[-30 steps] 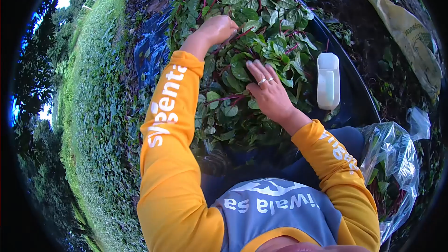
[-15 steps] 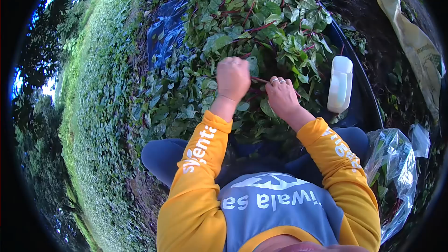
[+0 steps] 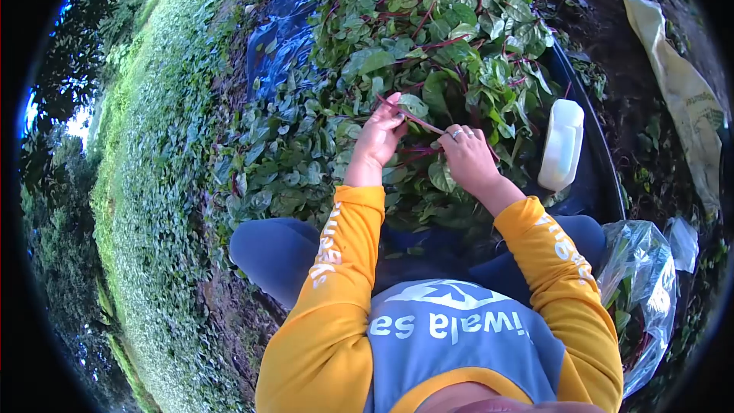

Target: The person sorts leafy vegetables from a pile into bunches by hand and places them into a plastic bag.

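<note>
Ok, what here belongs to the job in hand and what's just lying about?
Job in hand:
red stem between left hand and right hand
red-stemmed leafy greens

Apparently lying about, untouched:
white plastic container
printed sack
blue plastic sheet, clear plastic bag (roles unclear)

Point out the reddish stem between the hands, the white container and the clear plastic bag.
Reddish stem (image 3: pixel 421 121): head view, on its bare middle stretch.
White container (image 3: pixel 562 147): head view, on the middle of its body.
Clear plastic bag (image 3: pixel 658 291): head view, on its shiny side.
</note>
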